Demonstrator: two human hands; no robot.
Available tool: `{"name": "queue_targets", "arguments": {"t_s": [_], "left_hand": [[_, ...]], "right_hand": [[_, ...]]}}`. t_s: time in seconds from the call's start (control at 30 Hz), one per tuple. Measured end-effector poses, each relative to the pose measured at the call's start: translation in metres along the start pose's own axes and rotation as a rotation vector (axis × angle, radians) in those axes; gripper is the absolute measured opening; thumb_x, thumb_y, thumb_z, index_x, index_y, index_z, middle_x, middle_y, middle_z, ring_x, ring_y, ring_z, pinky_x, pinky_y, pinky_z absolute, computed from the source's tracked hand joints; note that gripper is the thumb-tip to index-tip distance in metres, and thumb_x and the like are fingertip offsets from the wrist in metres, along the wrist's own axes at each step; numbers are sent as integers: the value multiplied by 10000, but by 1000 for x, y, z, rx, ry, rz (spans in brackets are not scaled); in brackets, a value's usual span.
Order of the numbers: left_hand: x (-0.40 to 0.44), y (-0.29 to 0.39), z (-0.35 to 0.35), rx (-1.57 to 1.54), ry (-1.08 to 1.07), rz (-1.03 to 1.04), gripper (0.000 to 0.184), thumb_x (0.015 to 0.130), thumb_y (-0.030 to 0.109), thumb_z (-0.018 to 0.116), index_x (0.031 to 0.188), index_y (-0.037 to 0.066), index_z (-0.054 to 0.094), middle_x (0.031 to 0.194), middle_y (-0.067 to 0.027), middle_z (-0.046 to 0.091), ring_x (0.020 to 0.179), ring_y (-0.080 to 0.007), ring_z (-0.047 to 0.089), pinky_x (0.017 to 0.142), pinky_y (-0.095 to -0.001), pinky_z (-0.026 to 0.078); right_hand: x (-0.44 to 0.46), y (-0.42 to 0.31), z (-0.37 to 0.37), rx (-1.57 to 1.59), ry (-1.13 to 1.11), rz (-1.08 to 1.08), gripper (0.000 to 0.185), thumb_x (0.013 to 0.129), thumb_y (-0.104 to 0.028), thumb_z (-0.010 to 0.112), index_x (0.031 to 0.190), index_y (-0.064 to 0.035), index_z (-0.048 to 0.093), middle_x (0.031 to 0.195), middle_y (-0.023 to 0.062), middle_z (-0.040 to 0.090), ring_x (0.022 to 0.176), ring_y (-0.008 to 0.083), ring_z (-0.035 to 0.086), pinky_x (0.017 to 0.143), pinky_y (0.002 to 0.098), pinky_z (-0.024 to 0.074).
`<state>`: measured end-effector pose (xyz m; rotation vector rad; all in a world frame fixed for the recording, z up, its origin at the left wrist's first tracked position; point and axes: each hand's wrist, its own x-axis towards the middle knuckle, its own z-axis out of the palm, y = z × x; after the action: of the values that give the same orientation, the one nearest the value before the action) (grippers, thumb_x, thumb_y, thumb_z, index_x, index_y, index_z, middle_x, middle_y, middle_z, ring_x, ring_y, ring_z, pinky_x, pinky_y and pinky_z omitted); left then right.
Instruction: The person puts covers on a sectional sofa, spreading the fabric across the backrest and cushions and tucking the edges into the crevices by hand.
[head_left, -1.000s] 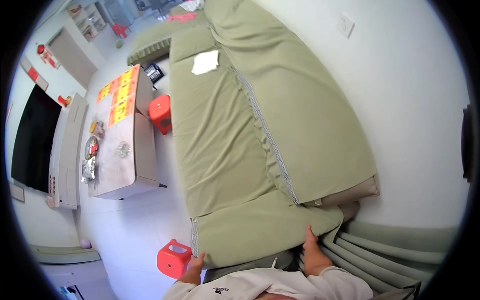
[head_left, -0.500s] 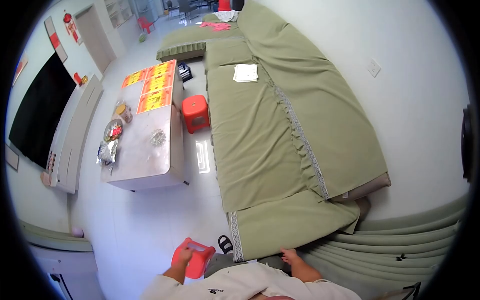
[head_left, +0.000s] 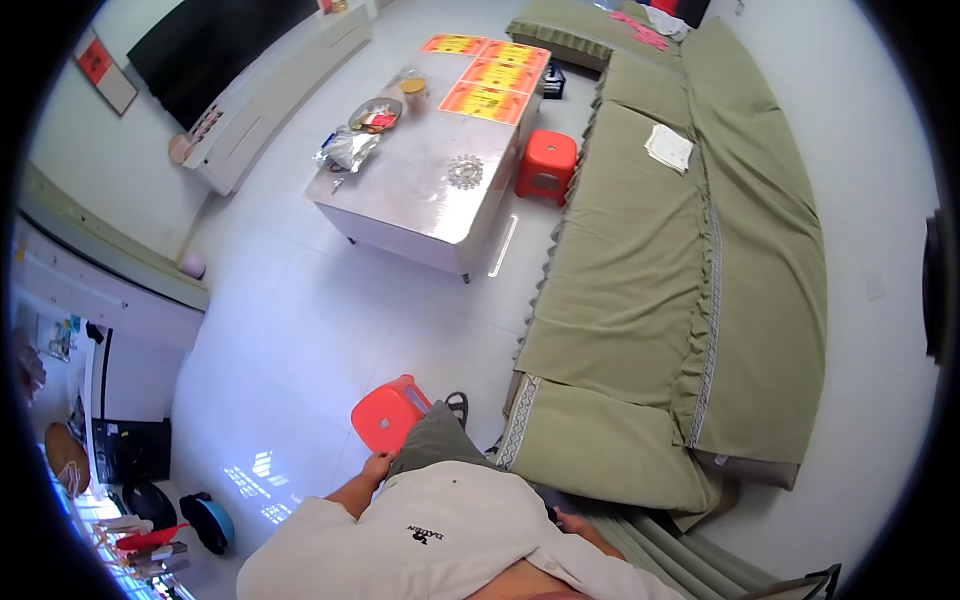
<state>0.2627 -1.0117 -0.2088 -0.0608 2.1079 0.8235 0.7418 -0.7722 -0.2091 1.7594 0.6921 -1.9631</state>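
My left hand (head_left: 378, 466) hangs beside my grey trouser leg, just below the red plastic stool (head_left: 390, 414); its fingers are too small to make out. Low at the right of my shirt, my right hand (head_left: 568, 522) is partly hidden, near the green curtain and the sofa's near end. What it holds, if anything, does not show. A green cover with patterned trim lies over the long sofa (head_left: 610, 300), its near corner lying flat with some wrinkles. Papers (head_left: 669, 148) rest on the seat.
A coffee table (head_left: 410, 190) with orange-yellow sheets, a jar, a plate and foil bags stands ahead. Beside it is a second red stool (head_left: 547, 165). A TV cabinet (head_left: 270, 85) runs along the left wall. Green curtain folds (head_left: 640, 545) hang at lower right.
The view has swung left, so the sofa and table sit further right. Both hands have left the sofa cover's near end and are now down by my body.
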Motion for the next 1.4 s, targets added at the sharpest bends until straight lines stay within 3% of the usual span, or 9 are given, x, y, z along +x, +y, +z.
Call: {"name": "queue_targets", "arguments": {"t_s": [0.13, 0.23, 0.7, 0.83, 0.93, 1.07, 1.2, 1.27, 1.4], "left_hand": [[-3, 12, -44, 312, -197, -293, 371, 823, 343, 578, 938, -9, 602, 837, -158, 599, 677, -239, 613, 554, -359, 473], [26, 35, -79, 82, -182, -459, 339, 815, 312, 585, 933, -6, 594, 792, -132, 590, 634, -236, 605, 490, -333, 467], [133, 108, -170, -245, -38, -310, 308, 814, 272, 578, 972, 11, 531, 774, -106, 578, 605, -190, 595, 498, -304, 471], [148, 105, -190, -388, 34, -308, 304, 819, 261, 570, 976, 4, 522, 778, -107, 581, 608, -195, 595, 501, -297, 472], [159, 102, -200, -489, 84, -351, 305, 821, 251, 567, 986, 0, 513, 777, -112, 579, 610, -203, 592, 497, -296, 471], [191, 86, -197, -669, 130, -427, 317, 813, 238, 578, 997, -9, 502, 781, -127, 575, 609, -228, 590, 474, -316, 473], [223, 95, -198, -829, 150, -406, 311, 795, 232, 589, 977, -16, 539, 745, -156, 600, 568, -233, 589, 474, -332, 494], [209, 170, -233, -699, 264, -346, 318, 794, 247, 599, 947, -29, 553, 775, -165, 617, 581, -212, 596, 495, -328, 499], [246, 169, -263, -850, 489, -313, 297, 805, 269, 584, 900, -12, 573, 737, -117, 616, 592, -202, 600, 519, -308, 497]], "right_hand": [[24, -26, 11, 137, 68, 126, 468, 774, -481, 640, 930, -49, 552, 782, 127, 586, 654, 256, 569, 576, 386, 503], [1, -85, 51, 69, 204, 114, 526, 804, -457, 614, 1133, -59, 515, 1016, 174, 568, 820, 268, 589, 677, 408, 521], [35, -298, 165, -213, 27, 124, 432, 809, -441, 600, 1005, -56, 607, 934, 107, 625, 757, 215, 573, 702, 344, 459], [35, -365, 180, -423, 38, 62, 394, 868, -375, 456, 1085, -54, 529, 1022, 136, 603, 872, 267, 594, 798, 409, 466], [93, -405, 163, -307, -230, 174, 494, 875, -427, 383, 1186, -55, 478, 1201, 180, 525, 1078, 327, 519, 937, 465, 394], [-19, -542, 267, -591, -155, 144, 584, 884, -493, 359, 1258, -49, 426, 1270, 187, 474, 1139, 350, 476, 975, 493, 352], [48, -639, 284, -603, -98, 183, 678, 849, -559, 456, 1282, -40, 401, 1282, 218, 452, 1155, 355, 461, 971, 479, 366], [97, -694, 310, -693, -96, 342, 688, 815, -532, 551, 1283, -47, 413, 1280, 231, 444, 1156, 349, 462, 947, 456, 401], [99, -793, 424, -1100, -100, 197, 738, 776, -561, 586, 1290, -60, 411, 1285, 220, 436, 1136, 328, 477, 932, 434, 415]]}}
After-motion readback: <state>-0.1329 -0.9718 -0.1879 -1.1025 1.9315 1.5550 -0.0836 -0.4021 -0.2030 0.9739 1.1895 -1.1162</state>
